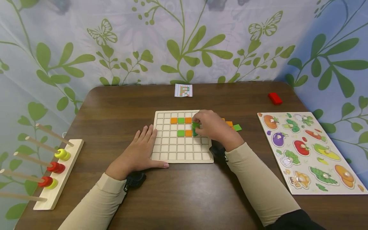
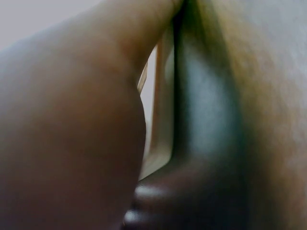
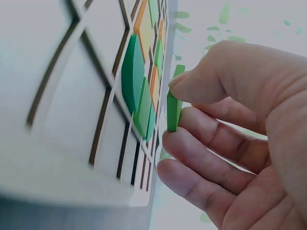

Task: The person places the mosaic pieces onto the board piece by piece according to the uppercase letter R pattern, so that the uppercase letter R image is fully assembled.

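A wooden grid board (image 1: 178, 150) lies flat on the table. My left hand (image 1: 138, 150) rests at its left edge, fingers straight and thumb spread along the near edge. Over the board's right part, my right hand (image 1: 214, 126) pinches a light green tile (image 3: 173, 110) between thumb and fingers. In the right wrist view that tile is apart from the board face. Orange tiles (image 1: 173, 120) and light green tiles (image 1: 180, 120) fill cells in the upper rows, along with a dark green tile (image 3: 133, 72). Right fingers hide some cells in the head view.
Loose orange tiles (image 1: 229, 123) and a light green tile (image 1: 237, 127) lie right of the board, partly behind my right hand. A patterned card (image 1: 183, 90), a red block (image 1: 275, 98), a vegetable puzzle board (image 1: 309, 145) and a peg stand (image 1: 61, 172) with rings surround the work.
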`<state>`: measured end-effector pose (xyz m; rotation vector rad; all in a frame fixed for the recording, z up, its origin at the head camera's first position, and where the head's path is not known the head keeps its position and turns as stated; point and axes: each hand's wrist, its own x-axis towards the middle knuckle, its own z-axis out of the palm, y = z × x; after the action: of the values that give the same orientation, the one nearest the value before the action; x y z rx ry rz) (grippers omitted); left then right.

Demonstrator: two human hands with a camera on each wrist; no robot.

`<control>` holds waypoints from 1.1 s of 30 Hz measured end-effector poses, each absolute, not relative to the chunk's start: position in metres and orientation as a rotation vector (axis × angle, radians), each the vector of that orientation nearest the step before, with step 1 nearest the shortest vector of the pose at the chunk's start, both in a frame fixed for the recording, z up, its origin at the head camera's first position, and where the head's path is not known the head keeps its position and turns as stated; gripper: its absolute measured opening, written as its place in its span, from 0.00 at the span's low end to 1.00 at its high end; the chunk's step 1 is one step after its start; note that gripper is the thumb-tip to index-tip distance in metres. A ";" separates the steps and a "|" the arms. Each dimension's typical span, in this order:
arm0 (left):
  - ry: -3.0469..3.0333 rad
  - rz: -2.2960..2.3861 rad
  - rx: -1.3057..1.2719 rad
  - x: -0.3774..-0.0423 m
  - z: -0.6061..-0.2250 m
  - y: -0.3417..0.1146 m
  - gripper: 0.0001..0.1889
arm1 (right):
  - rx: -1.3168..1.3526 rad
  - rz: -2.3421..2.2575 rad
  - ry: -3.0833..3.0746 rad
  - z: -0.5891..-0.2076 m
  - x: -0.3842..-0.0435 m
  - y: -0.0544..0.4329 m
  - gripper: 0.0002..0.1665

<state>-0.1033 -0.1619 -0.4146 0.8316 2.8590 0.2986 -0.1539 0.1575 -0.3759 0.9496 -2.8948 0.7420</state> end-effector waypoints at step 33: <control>2.870 0.272 0.864 -0.104 -0.415 -0.163 0.77 | 1.033 0.681 -2.930 -0.385 -0.173 0.081 0.09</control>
<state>-0.1044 -0.1628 -0.4147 0.8644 2.8698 0.2720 -0.1730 0.0814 -0.3847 1.0330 -2.9296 0.6807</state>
